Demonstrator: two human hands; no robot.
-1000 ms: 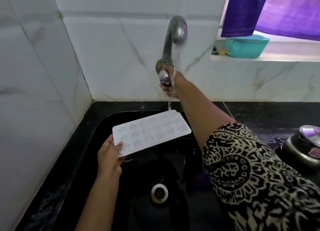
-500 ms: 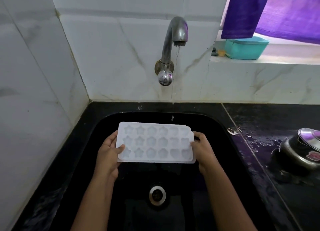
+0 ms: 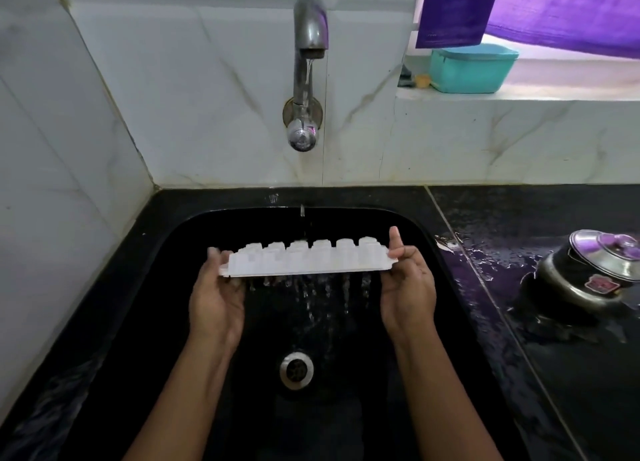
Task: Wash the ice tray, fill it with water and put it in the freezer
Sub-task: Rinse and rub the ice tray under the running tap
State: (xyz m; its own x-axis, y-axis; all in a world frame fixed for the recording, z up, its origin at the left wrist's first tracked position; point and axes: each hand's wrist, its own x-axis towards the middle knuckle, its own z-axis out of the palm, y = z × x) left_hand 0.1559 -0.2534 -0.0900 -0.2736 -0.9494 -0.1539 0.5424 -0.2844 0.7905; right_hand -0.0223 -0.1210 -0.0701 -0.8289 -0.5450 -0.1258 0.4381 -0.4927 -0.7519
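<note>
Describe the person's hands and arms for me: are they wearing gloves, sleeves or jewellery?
Nothing is worn that I can see. The left hand and the right hand have no gloves, and no rings, watch or bangles show. No sleeve appears anywhere down to the picture's lower edge.

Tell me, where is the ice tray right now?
The ice tray is in the middle of the head view, held upside down over the black sink, between the left hand and right hand, below the tap.
</note>
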